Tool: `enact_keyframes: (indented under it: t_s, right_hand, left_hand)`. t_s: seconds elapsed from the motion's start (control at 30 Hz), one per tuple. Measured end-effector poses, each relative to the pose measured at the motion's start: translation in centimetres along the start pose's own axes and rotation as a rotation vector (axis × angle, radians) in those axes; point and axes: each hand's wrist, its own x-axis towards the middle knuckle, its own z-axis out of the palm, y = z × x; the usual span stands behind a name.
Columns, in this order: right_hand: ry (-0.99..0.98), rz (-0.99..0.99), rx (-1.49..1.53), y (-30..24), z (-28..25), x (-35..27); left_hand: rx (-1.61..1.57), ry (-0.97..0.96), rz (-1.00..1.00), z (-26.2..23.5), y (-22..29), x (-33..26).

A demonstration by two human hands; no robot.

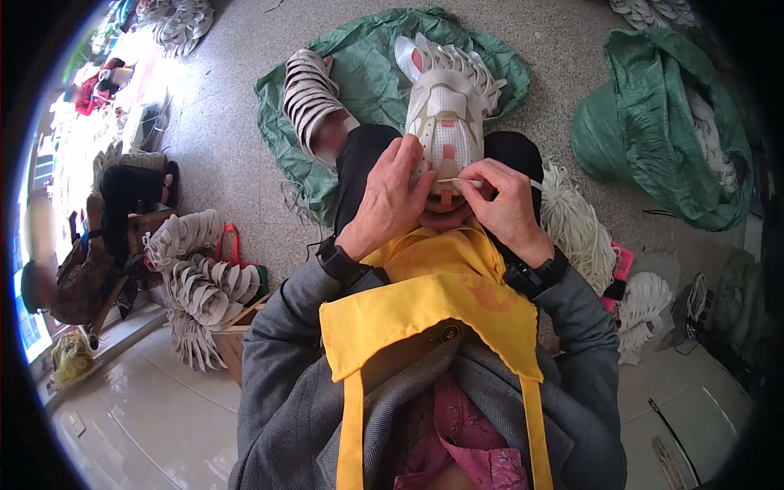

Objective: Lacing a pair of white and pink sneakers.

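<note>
A white and beige shoe upper with pink tabs lies over my knees, its toe pointing away from me. My left hand grips its left edge near the opening, thumb on the tongue side and fingers along the outside. In my right hand a thin white shoelace is pinched between thumb and fingertips, right at the upper's throat. Part of the lace is hidden by the fingers. Just beyond the upper sits a fanned stack of white shoe uppers.
A green woven sheet spreads under another stack of uppers. Right of my knee hangs a bundle of white laces. A green sack holds more uppers. Further stacks stand at left, near another seated person.
</note>
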Motion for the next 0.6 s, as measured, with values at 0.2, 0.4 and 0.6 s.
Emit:
enact_keyframes:
  t_s: [0.2, 0.4, 0.6]
  right_hand:
    - [0.064, 0.147, 0.144, 1.0, -0.2, 0.6]
    - [0.141, 0.186, 0.162, 2.2, -0.4, 2.8]
    - [0.194, 0.149, 0.07, 2.2, -0.5, 4.2]
  left_hand:
    - [-0.064, -0.001, -0.069, -0.7, -0.6, 1.6]
    - [0.001, 0.067, -0.03, -0.1, -1.8, 5.3]
    - [0.011, 0.04, -0.127, 0.7, -1.5, 6.3]
